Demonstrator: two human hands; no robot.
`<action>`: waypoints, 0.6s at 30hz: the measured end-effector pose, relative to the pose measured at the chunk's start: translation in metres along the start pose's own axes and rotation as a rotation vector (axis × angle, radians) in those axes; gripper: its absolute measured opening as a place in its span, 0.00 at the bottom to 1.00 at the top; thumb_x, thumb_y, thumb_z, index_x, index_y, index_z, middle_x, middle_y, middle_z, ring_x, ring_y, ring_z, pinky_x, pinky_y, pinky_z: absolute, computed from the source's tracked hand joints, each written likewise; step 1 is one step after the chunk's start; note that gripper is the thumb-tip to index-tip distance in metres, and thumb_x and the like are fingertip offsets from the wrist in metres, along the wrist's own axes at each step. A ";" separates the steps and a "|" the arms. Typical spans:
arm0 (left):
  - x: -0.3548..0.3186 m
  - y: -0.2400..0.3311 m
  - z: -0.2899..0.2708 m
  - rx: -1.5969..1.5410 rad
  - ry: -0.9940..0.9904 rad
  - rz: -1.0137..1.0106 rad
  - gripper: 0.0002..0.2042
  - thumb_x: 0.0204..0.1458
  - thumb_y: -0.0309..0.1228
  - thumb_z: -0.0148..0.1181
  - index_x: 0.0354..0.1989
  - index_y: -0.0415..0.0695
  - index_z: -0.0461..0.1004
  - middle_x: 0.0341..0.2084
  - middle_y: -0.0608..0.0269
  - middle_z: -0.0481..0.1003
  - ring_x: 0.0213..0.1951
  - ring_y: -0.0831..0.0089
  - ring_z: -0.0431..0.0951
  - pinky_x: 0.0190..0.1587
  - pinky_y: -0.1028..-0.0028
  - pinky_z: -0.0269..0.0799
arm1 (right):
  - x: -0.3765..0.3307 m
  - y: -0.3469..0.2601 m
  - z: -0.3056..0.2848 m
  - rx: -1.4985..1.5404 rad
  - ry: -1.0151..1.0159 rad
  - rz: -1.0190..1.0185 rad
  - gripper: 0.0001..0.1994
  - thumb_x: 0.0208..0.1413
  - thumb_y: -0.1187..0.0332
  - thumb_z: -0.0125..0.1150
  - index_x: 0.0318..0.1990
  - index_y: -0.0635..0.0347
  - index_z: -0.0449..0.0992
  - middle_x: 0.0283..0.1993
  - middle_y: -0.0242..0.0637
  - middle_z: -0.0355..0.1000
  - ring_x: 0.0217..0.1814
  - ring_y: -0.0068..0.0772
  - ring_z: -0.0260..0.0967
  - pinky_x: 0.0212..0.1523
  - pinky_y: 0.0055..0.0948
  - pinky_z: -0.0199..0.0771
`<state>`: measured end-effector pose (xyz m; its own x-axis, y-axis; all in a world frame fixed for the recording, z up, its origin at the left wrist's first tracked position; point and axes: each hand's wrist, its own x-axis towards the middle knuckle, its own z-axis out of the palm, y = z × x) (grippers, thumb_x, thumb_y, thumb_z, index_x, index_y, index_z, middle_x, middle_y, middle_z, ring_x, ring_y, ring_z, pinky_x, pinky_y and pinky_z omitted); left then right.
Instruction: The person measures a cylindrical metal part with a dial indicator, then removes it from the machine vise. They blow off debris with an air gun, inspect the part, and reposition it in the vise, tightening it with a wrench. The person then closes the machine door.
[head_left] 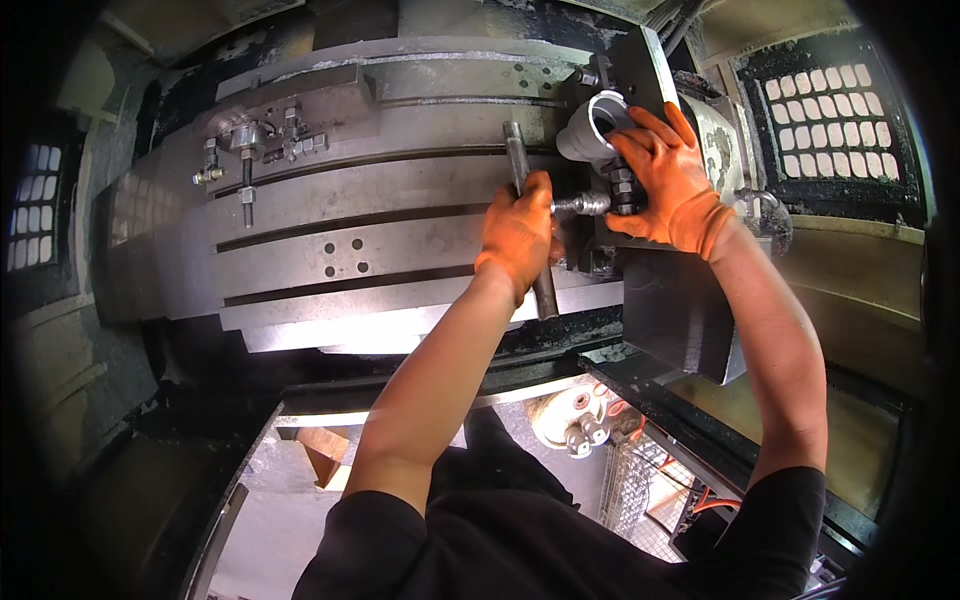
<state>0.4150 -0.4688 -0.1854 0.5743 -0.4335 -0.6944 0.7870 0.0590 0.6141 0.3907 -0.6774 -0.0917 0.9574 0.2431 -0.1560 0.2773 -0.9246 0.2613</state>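
My left hand [520, 232], in an orange glove, is closed round the middle of a steel T-handle socket wrench [516, 150]. The wrench's shaft and socket [588, 203] point right, toward a clamping stud with nuts [622, 186]. My right hand [672, 180], also gloved in orange, lies with fingers spread against a grey hollow cylindrical metal part [582, 138] and the upright fixture plate [655, 72] behind it. Its thumb is stretched out below the stud. Whether the socket sits fully on a nut is hard to make out.
A slotted machine table [400, 185] spans the middle. On its left stands another fixture block [300, 100] with clamp bolts [248, 165]. A dark box-shaped block [680, 310] juts out at the near right. Grated windows [832, 120] flank the enclosure. Round metal parts [572, 415] lie below the front edge.
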 end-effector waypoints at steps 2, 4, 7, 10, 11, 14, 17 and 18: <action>0.003 0.004 0.000 0.015 -0.013 0.033 0.31 0.62 0.57 0.57 0.54 0.38 0.67 0.32 0.53 0.72 0.20 0.68 0.72 0.26 0.64 0.74 | -0.001 -0.001 0.001 -0.009 0.011 -0.001 0.48 0.37 0.40 0.74 0.66 0.59 0.72 0.66 0.42 0.71 0.80 0.46 0.55 0.84 0.54 0.38; 0.008 0.010 0.003 0.009 0.021 -0.094 0.27 0.64 0.53 0.55 0.53 0.38 0.67 0.30 0.54 0.72 0.21 0.66 0.73 0.26 0.63 0.75 | 0.000 -0.002 -0.002 -0.013 -0.056 0.031 0.47 0.40 0.39 0.72 0.67 0.58 0.71 0.68 0.40 0.70 0.81 0.44 0.52 0.85 0.53 0.33; 0.016 0.006 0.003 -0.061 -0.016 -0.192 0.23 0.65 0.49 0.54 0.53 0.38 0.66 0.27 0.54 0.72 0.21 0.61 0.75 0.27 0.60 0.78 | 0.001 0.000 -0.001 0.025 -0.070 0.035 0.47 0.41 0.39 0.72 0.68 0.57 0.71 0.70 0.40 0.70 0.82 0.43 0.52 0.84 0.52 0.32; 0.020 -0.001 0.005 -0.162 -0.107 -0.182 0.24 0.66 0.48 0.55 0.56 0.38 0.67 0.29 0.52 0.74 0.24 0.59 0.78 0.28 0.58 0.80 | -0.001 0.002 0.002 0.050 -0.035 0.020 0.46 0.40 0.40 0.72 0.67 0.58 0.72 0.69 0.41 0.70 0.82 0.44 0.52 0.84 0.52 0.33; 0.019 0.001 0.007 -0.182 -0.111 -0.196 0.24 0.66 0.47 0.56 0.57 0.37 0.67 0.30 0.52 0.75 0.25 0.59 0.79 0.29 0.58 0.81 | -0.002 0.003 0.003 0.054 -0.024 0.015 0.46 0.40 0.41 0.72 0.67 0.58 0.72 0.69 0.41 0.70 0.81 0.44 0.52 0.84 0.53 0.33; 0.017 -0.004 0.009 -0.114 -0.120 -0.147 0.24 0.65 0.44 0.60 0.58 0.37 0.67 0.33 0.52 0.77 0.27 0.59 0.80 0.30 0.58 0.81 | -0.003 0.003 0.002 0.059 0.009 0.010 0.48 0.37 0.40 0.73 0.66 0.58 0.72 0.67 0.40 0.71 0.80 0.44 0.54 0.84 0.53 0.37; -0.001 -0.013 0.010 -0.013 -0.125 0.004 0.21 0.61 0.40 0.65 0.54 0.36 0.71 0.32 0.52 0.77 0.28 0.63 0.79 0.29 0.61 0.79 | -0.003 0.002 0.001 0.079 -0.011 0.016 0.48 0.38 0.40 0.73 0.67 0.58 0.72 0.68 0.40 0.70 0.81 0.44 0.53 0.85 0.52 0.36; -0.011 -0.015 0.011 0.017 -0.126 0.063 0.20 0.60 0.39 0.67 0.51 0.36 0.73 0.31 0.52 0.77 0.28 0.64 0.79 0.29 0.62 0.78 | -0.003 0.002 0.002 0.070 -0.024 0.020 0.48 0.38 0.40 0.73 0.67 0.58 0.72 0.68 0.40 0.70 0.81 0.43 0.53 0.85 0.52 0.36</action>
<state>0.3949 -0.4749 -0.1830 0.5889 -0.5389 -0.6023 0.7458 0.0754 0.6619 0.3884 -0.6801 -0.0926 0.9602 0.2179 -0.1747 0.2509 -0.9477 0.1970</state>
